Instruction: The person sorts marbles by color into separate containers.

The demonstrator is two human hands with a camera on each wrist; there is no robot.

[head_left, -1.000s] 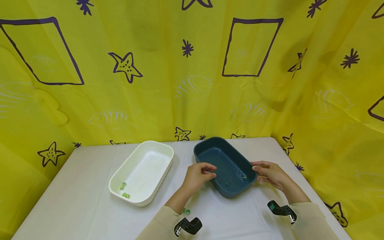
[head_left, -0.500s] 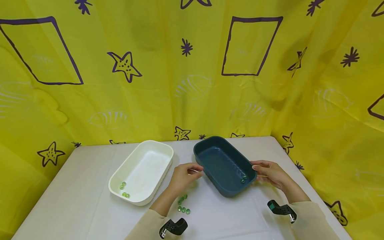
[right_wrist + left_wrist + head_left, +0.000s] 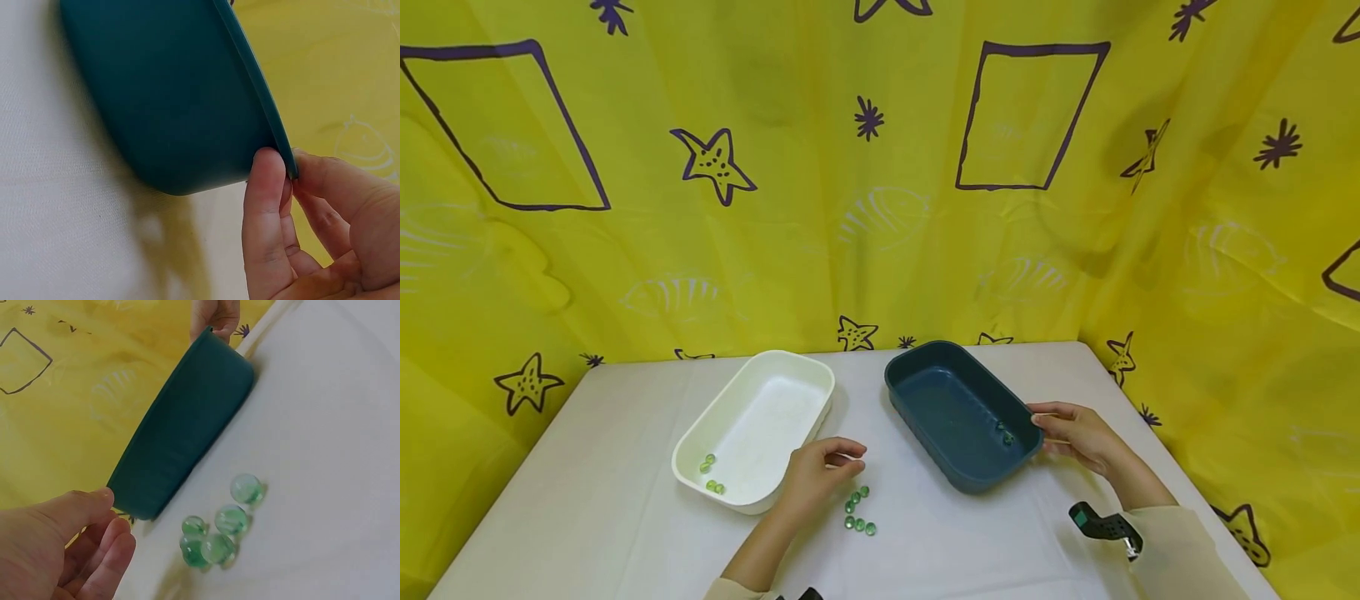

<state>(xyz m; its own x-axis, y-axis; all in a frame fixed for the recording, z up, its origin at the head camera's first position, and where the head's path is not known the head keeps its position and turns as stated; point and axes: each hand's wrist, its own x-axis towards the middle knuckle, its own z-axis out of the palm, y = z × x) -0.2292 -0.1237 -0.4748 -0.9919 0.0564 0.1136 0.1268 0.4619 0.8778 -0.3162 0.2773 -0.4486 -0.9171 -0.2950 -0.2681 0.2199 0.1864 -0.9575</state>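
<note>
My right hand [image 3: 1078, 433] pinches the rim of a dark teal plastic tub [image 3: 951, 408] at its near right corner, thumb on one side of the rim and fingers on the other in the right wrist view. Two green marbles [image 3: 1007, 438] lie inside the tub by its right wall. My left hand [image 3: 816, 475] hovers beside the white tub, fingers loosely bent, nothing between thumb and fingertips. Just right of it, several clear green glass marbles [image 3: 860, 525] form a loose cluster on the white cloth, seen close up as marbles [image 3: 231, 519] in the left wrist view.
A white tub [image 3: 767, 417] stands on the left of the cloth-covered table [image 3: 580, 492], with several yellow-green marbles [image 3: 711, 477] at its near end. A yellow patterned curtain [image 3: 790, 233] closes off the back and sides.
My left hand has drawn back leftward and nearer from over the teal tub, uncovering the marbles on the cloth. Inside the teal tub, the two marbles have rolled together. My right hand stays put.
</note>
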